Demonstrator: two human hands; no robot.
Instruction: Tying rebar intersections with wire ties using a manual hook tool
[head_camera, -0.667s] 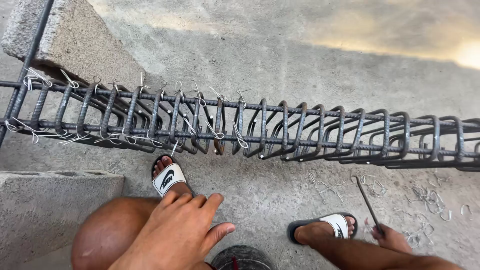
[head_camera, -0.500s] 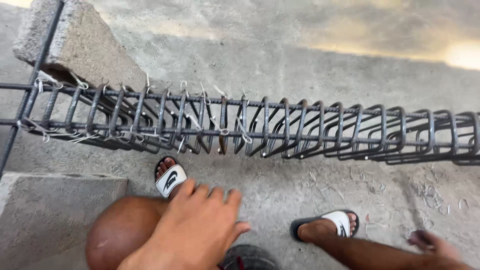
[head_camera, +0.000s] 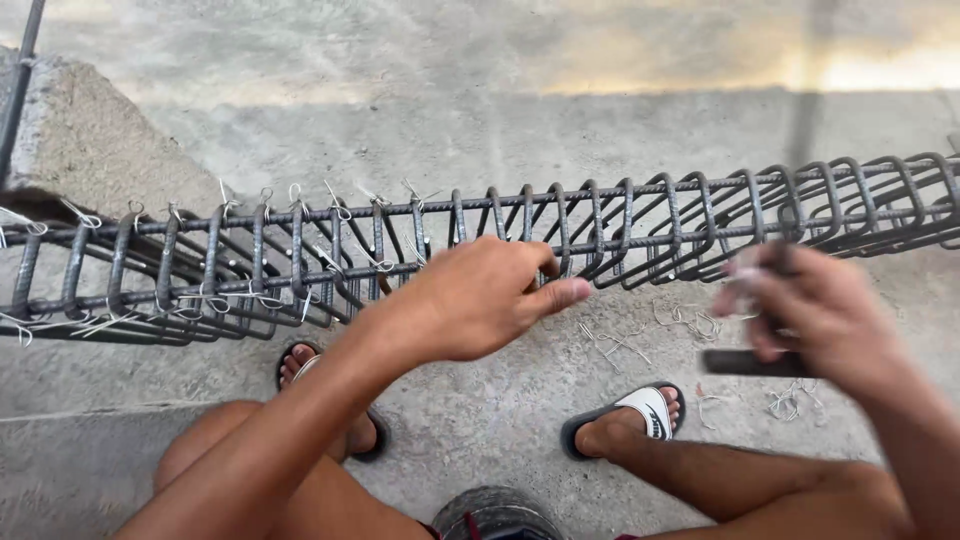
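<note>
Left hand (head_camera: 480, 298): out over the near side of the cage, fingers curled loosely, thumb pointing right; fingertips at the bars, grip on anything impossible to tell.
Right hand (head_camera: 815, 318): raised at the right, blurred, fingers closed round a dark hook tool (head_camera: 762, 362); handle poking out to the left below the palm, shaft hard to make out.
Cage (head_camera: 650, 215): long rebar cage running left to right across the floor, many stirrups on long bars; just beyond both hands, far end of the right part rising toward the upper right.
Ties (head_camera: 300, 195): pale wire twists on the left stretch of the cage, ends sticking up; right stretch bare of them.
Loose wire (head_camera: 690, 322): small pale pieces scattered on the floor, near side of the cage, between the two hands.
Sandals: left (head_camera: 372, 432) mostly hidden under the forearm, right (head_camera: 640, 412) dark with a white strap, planted near the loose wire.
Block (head_camera: 80, 140): concrete, far left, behind the cage.
Floor (head_camera: 520, 130): rough grey concrete, bright patch along the far edge.
</note>
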